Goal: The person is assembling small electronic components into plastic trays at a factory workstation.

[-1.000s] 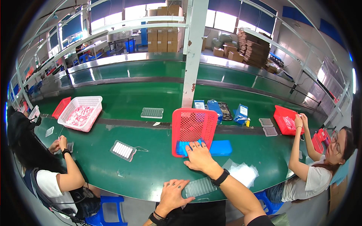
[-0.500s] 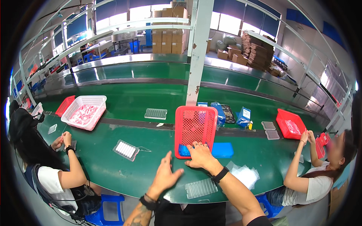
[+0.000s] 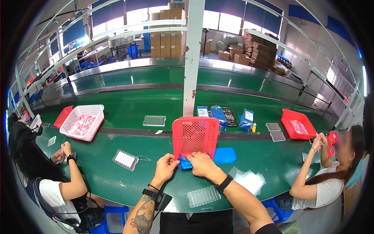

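A red perforated basket (image 3: 194,134) stands tilted up in front of me, its open side toward me. At its lower edge lies a blue packet (image 3: 185,164), partly covered by my fingers. My left hand (image 3: 165,167) is closed, thumb and fingertips pinched at the packet's left end beside the basket's rim. Over the packet's other side, my right hand (image 3: 202,164) curls its fingers down on it; the fingertips are partly hidden. A flat blue piece (image 3: 225,155) rests just right of the basket. Nearer me is a clear ribbed plastic tray (image 3: 203,195).
Clear plastic sheets (image 3: 249,180) lie right of my right forearm. A tray of white sticks (image 3: 125,160) sits to the left. Two people work at the sides, near a white basket (image 3: 70,132) and a red bin (image 3: 286,130). Beyond my basket rises a white post (image 3: 191,78).
My left hand has moved from open beside the basket to closed at its lower left edge. My right hand has curled over the blue packet. The view has shifted slightly.
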A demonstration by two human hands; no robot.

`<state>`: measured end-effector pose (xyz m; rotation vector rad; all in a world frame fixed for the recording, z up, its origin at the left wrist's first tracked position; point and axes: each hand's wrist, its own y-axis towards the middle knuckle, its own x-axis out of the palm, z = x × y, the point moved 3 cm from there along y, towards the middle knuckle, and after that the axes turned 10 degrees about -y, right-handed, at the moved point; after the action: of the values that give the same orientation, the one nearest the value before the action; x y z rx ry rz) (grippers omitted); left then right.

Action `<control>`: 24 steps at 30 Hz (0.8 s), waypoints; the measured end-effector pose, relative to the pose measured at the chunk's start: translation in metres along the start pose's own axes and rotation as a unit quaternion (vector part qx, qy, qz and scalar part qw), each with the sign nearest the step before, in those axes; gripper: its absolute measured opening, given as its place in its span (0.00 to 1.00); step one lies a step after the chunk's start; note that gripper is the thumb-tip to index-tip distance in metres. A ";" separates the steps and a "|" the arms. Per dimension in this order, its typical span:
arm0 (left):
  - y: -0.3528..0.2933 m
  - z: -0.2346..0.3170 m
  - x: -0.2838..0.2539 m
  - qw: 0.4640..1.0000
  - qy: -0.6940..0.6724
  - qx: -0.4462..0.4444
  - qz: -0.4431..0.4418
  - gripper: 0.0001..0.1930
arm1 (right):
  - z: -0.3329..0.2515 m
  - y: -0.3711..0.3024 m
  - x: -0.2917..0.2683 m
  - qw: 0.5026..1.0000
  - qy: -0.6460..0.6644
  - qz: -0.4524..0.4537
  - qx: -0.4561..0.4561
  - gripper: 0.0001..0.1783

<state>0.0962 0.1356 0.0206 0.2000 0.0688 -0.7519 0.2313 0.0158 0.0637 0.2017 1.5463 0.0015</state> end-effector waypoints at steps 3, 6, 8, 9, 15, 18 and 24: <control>0.001 -0.006 0.001 0.996 -0.085 -0.021 -0.016 0.06 | 0.006 -0.001 0.002 0.999 0.038 0.005 0.003 0.21; -0.002 -0.007 -0.001 0.998 -0.065 -0.008 -0.022 0.06 | 0.007 -0.001 -0.007 0.995 0.073 0.062 0.007 0.13; -0.003 -0.007 -0.001 0.998 -0.064 -0.006 -0.014 0.05 | 0.007 -0.002 -0.006 0.995 0.050 0.081 0.009 0.12; -0.004 -0.006 -0.001 0.998 -0.064 -0.005 -0.014 0.05 | 0.006 -0.001 -0.007 0.994 0.028 0.100 0.010 0.11; -0.006 -0.004 0.001 0.997 -0.074 -0.008 0.007 0.05 | 0.010 0.003 -0.017 0.996 0.037 0.083 0.025 0.12; -0.007 -0.006 0.000 0.997 -0.079 -0.014 0.002 0.05 | 0.001 -0.008 -0.055 0.985 0.130 0.105 0.049 0.13; -0.005 -0.009 0.001 0.997 -0.074 -0.007 0.007 0.06 | 0.009 -0.051 -0.076 0.830 0.535 0.036 0.150 0.14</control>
<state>0.0932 0.1334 0.0106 0.1312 -0.0672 -0.7501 0.2314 -0.0449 0.1325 0.5785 2.6680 -0.0836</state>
